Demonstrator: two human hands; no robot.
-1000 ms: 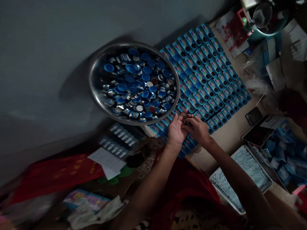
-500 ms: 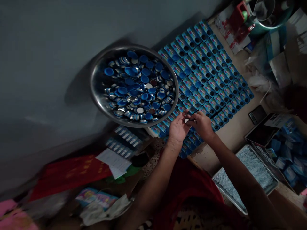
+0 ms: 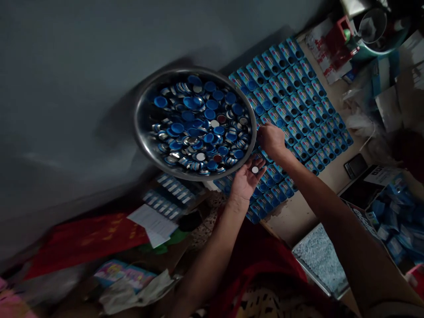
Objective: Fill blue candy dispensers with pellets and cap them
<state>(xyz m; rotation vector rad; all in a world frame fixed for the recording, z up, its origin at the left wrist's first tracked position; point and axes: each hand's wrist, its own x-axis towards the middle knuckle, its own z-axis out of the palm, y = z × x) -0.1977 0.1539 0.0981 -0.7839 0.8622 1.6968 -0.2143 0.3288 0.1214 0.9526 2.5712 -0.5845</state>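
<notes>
My left hand (image 3: 243, 183) is palm up beside the basin's lower right rim, and a small round disc (image 3: 255, 169) with a white face lies on its slightly spread fingers. Just beyond it, my right hand (image 3: 273, 140) is closed, its fingers pointing down at the rows of blue printed cases (image 3: 281, 112). Whatever those fingertips hold is hidden. The wide metal basin (image 3: 141, 143) contains many loose round discs (image 3: 177, 128), mostly blue or silver, with a few white and dark red faces. Some cases show a dark round hole; others have a blue disc there.
A phone (image 3: 355, 166) lies at the table's right edge. Below it are a tray of pale blue bits (image 3: 321, 256) and a box of blue packets (image 3: 402, 221). Papers (image 3: 154, 223) and a red cloth (image 3: 89, 240) lie at lower left. A red tape dispenser (image 3: 338, 37) stands top right.
My right hand has left my left palm and moved up over the cases next to the basin rim. The white disc stays on my left hand, whose fingers have opened out. The view has shifted slightly.
</notes>
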